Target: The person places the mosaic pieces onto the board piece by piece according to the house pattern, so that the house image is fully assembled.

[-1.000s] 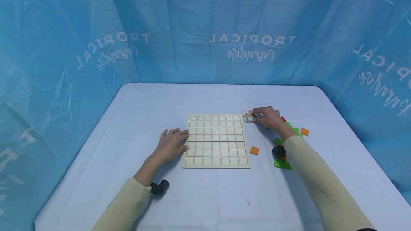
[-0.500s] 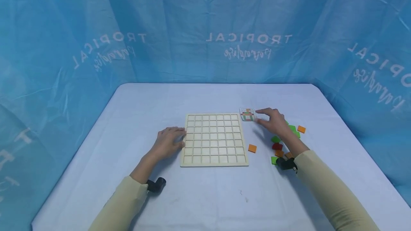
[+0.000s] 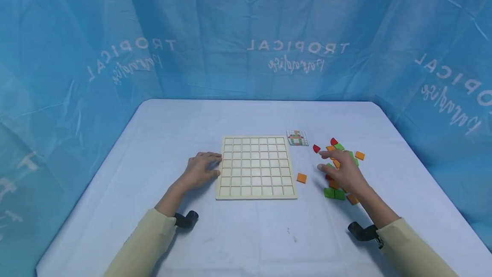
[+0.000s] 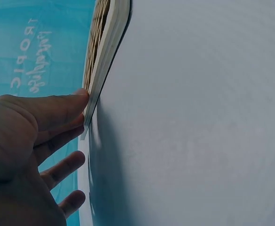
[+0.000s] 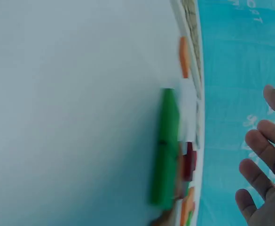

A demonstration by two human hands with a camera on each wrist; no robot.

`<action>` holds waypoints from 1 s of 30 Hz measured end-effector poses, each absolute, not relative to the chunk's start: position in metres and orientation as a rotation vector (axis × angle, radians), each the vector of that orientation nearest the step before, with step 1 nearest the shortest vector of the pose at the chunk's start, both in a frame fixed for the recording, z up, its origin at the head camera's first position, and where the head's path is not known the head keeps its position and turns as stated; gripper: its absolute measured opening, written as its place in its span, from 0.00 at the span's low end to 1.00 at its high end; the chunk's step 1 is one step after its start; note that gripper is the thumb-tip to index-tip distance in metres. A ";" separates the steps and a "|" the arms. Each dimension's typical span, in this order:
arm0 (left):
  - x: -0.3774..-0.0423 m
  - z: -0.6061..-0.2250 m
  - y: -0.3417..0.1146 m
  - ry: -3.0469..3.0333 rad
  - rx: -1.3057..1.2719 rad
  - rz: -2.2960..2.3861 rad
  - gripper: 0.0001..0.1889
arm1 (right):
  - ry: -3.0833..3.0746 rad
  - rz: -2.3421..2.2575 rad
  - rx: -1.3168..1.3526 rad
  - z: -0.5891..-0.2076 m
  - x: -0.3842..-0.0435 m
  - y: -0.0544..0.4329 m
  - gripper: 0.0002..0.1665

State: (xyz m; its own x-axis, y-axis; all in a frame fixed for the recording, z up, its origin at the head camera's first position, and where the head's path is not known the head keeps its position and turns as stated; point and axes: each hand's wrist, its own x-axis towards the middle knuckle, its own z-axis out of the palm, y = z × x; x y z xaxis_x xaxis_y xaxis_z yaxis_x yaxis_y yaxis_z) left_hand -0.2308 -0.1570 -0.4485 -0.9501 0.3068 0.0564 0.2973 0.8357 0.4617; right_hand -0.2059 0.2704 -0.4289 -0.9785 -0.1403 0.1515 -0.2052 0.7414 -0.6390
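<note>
My left hand rests at the left edge of a cream grid board; in the left wrist view its thumb and fingertips touch the board's side, fingers fairly straight. Over the pile of coloured tiles my right hand hovers with fingers spread and nothing between them. Green tiles, orange tiles and red quarter-round tiles lie around and under it, some hidden by the hand. In the right wrist view a blurred green tile shows below the spread fingers.
A small pattern card lies by the board's far right corner. One orange tile sits apart, just right of the board. A white cloth covers the table, and a blue curtain hangs behind it.
My right hand has let go of the pattern card and moved back toward me and right, over the tiles. The card stays by the board's corner; the left hand has barely moved.
</note>
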 end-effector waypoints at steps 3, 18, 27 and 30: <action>-0.231 -0.448 -0.157 2.995 0.480 0.730 0.24 | -2.839 1.025 0.319 -0.435 -0.190 0.275 0.26; -0.231 -0.449 -0.158 2.980 0.536 0.764 0.23 | -2.874 0.767 0.377 -0.453 -0.148 0.287 0.23; -0.231 -0.449 -0.156 2.972 0.524 0.749 0.23 | -2.880 0.747 0.318 -0.459 -0.144 0.289 0.20; -0.231 -0.448 -0.156 2.968 0.520 0.746 0.23 | -2.878 0.738 0.313 -0.460 -0.144 0.289 0.19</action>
State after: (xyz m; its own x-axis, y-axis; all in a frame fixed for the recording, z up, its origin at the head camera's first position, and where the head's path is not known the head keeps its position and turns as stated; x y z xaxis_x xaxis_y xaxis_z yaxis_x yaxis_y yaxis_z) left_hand -0.2310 -0.1559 -0.4480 -0.9433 0.3288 0.0449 0.3110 0.8286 0.4655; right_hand -0.1439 0.2894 -0.4596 -0.9663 -0.1623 0.1996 -0.2384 0.8568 -0.4573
